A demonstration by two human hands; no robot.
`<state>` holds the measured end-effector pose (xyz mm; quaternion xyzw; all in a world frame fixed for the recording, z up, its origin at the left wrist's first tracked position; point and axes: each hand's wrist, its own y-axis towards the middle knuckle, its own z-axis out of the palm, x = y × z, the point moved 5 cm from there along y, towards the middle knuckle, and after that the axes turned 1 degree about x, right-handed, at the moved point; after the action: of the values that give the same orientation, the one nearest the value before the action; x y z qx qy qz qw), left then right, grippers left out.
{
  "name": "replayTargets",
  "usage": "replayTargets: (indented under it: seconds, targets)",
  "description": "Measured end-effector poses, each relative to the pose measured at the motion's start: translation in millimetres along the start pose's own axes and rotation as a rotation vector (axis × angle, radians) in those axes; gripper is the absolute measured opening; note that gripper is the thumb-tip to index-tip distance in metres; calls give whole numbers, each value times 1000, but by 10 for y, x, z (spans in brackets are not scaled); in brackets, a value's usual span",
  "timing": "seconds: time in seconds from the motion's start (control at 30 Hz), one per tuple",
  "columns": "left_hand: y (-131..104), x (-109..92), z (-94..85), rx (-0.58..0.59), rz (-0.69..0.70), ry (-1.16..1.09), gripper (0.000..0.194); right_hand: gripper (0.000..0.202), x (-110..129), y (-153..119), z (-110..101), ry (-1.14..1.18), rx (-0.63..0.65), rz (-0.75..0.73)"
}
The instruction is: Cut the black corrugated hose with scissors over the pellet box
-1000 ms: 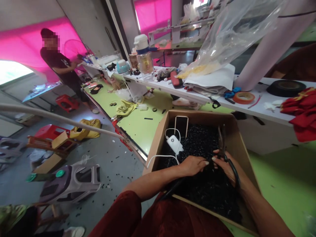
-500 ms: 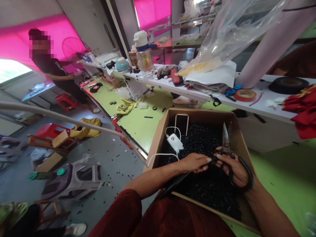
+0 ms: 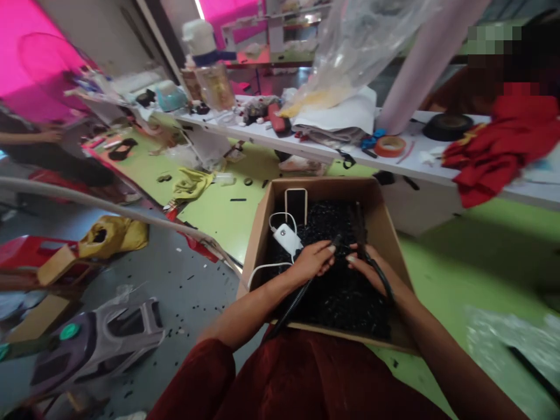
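Pink cloth point(image 3: 39, 35) hangs in the room, past the green table point(image 3: 441, 280). The box point(image 3: 387, 224) sits near the body, so both hands can reach in. The left hand point(image 3: 311, 261) pinches a black tube point(image 3: 294, 306). The right hand point(image 3: 367, 269) grips scissors point(image 3: 360, 228), blades pointing away, maybe to keep fingers safe. Inside lie a phone point(image 3: 296, 206), a white gadget point(image 3: 287, 239) and black bits point(image 3: 359, 303).

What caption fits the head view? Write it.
Left hand holding black tube, right hand holding scissors, over a cardboard box.
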<state>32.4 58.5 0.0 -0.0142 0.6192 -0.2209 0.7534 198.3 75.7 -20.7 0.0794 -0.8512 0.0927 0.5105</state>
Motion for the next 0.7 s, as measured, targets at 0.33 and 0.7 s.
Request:
replayTargets:
  seconds: [0.33,0.7]
  targets:
    - [-8,-211,-126,-172,132,267,38,56,108,-231,74,-255,63,-28]
    - [45,-154,-158,-185,195,558,40,55,119,-245,111,-248,115,-85]
